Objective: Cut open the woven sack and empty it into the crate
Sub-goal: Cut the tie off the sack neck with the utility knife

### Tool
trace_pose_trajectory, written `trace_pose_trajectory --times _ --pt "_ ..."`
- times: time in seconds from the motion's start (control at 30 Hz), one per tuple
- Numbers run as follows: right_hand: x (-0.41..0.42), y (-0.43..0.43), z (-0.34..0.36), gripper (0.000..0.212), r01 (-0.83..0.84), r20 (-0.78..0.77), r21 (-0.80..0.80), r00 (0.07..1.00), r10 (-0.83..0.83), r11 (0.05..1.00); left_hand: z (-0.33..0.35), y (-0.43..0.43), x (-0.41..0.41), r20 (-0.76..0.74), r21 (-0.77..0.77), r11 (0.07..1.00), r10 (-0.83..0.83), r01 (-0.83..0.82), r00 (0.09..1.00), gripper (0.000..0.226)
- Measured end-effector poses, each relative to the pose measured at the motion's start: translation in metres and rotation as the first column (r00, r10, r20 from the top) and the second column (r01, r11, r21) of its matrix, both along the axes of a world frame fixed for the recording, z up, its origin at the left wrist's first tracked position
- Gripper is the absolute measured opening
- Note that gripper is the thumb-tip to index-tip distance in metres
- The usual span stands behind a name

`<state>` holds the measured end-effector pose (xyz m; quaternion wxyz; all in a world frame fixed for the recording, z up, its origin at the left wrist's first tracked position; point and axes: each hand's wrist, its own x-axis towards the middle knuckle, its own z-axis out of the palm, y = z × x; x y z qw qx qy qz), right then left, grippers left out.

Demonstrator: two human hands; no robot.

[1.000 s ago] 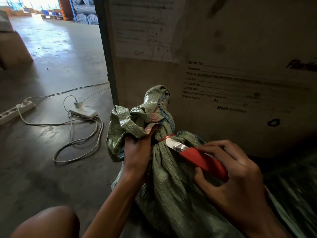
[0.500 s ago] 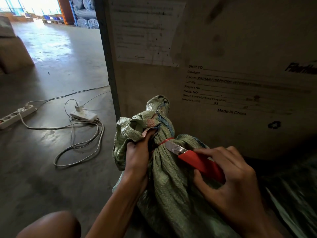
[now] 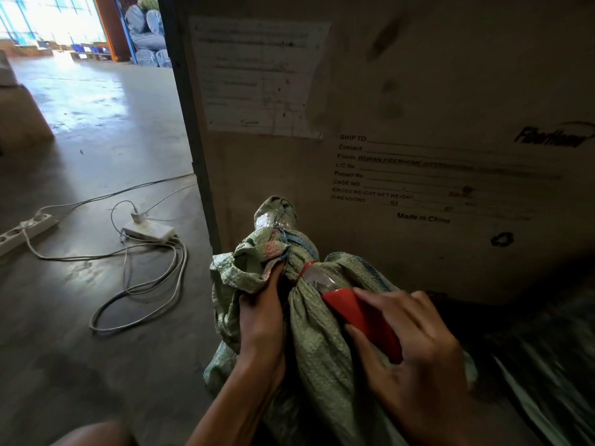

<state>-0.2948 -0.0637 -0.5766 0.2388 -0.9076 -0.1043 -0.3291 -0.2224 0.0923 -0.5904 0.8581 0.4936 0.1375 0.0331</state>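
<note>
At your right hand (image 3: 418,355), the fingers curl over a red utility knife (image 3: 354,309), thumb against its near edge, so that hand is closed around the tool. Its bright blade (image 3: 317,278) sticks out up and to the left, and the tip meets the red tie (image 3: 306,267) that cinches the neck of the woven sack (image 3: 322,365). The knife's long axis runs from lower right to upper left, roughly along the sack's length and crosswise to the tie, and the cut turns on that line. Your left hand (image 3: 260,323) grips the bunched green cloth just left of the tie, fingertips buried in the folds. It is the nearer hand to the neck and sits just beside the blade, so a slip leftward would likely threaten it. The tie looks uncut, so the sack is closed, standing just in front of a big printed shipping case (image 3: 418,91); whether that is the crate meant, you cannot tell. Farther left on the concrete floor (image 3: 96,140) lie a white power strip (image 3: 22,233), a white adapter (image 3: 149,228) and loops of cable (image 3: 138,288), well apart from the work.
</note>
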Motion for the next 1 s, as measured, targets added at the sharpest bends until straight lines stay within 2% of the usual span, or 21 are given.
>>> trace_pose_trajectory --times 0.27,0.43,0.63,0.77,0.87,1.0 --pt "-0.002 0.007 -0.006 0.038 0.111 0.078 -0.010 0.991 -0.110 0.994 0.003 -0.006 -0.005 0.012 0.027 0.999 0.036 -0.036 0.999 0.033" --pt "0.000 0.012 -0.007 0.038 0.141 0.085 0.015 0.986 -0.142 0.990 0.003 -0.010 -0.005 0.012 -0.008 1.000 0.021 -0.021 1.000 0.067" --pt "0.004 0.017 -0.008 0.037 0.187 0.090 0.046 0.978 -0.190 0.981 0.003 -0.013 -0.003 -0.043 -0.056 0.998 -0.003 0.001 0.999 0.062" --pt "0.009 0.020 -0.009 0.037 0.210 0.102 0.063 0.971 -0.215 0.976 0.008 -0.014 -0.001 -0.068 -0.082 0.997 -0.012 0.006 0.998 0.045" --pt "0.012 0.022 -0.011 0.035 0.226 0.122 0.086 0.964 -0.236 0.970 0.012 -0.014 0.000 -0.067 -0.091 0.994 -0.065 0.059 0.996 0.043" --pt "0.021 0.025 -0.004 0.026 0.233 0.209 0.230 0.936 -0.282 0.945 0.009 -0.017 -0.003 -0.128 -0.137 0.985 -0.126 0.108 0.984 0.047"
